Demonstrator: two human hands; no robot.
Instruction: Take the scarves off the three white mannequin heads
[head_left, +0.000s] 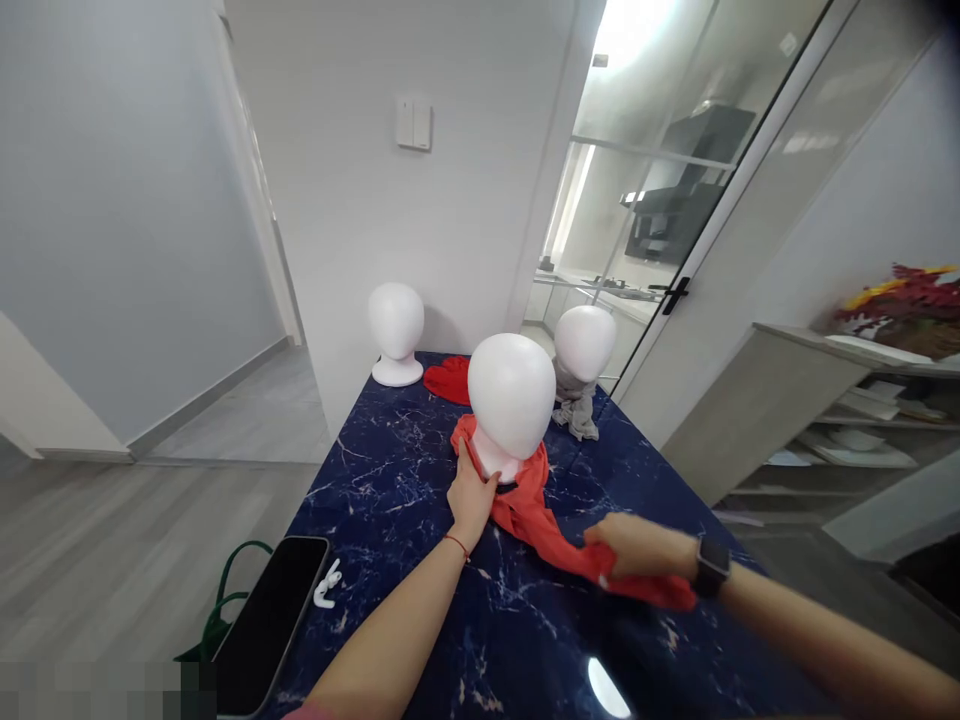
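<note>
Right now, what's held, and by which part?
Right hand: coral cloth, grip partway along its outstretched end. Left hand: at the neck of the front white head; firm hold can't be told.

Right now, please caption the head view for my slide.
Left hand at the front mannequin head, right hand gripping coral cloth.

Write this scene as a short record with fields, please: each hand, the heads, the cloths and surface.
Left hand: at the neck of the middle white, smooth mannequin head
Right hand: gripping coral-red cloth, partly around that head's base
Rear left: bare white mannequin head, beside bright-red cloth
Rear right: white mannequin head, grey cloth about its neck
Surface: dark-blue, marble-patterned table; black rectangular phone near left edge
</note>
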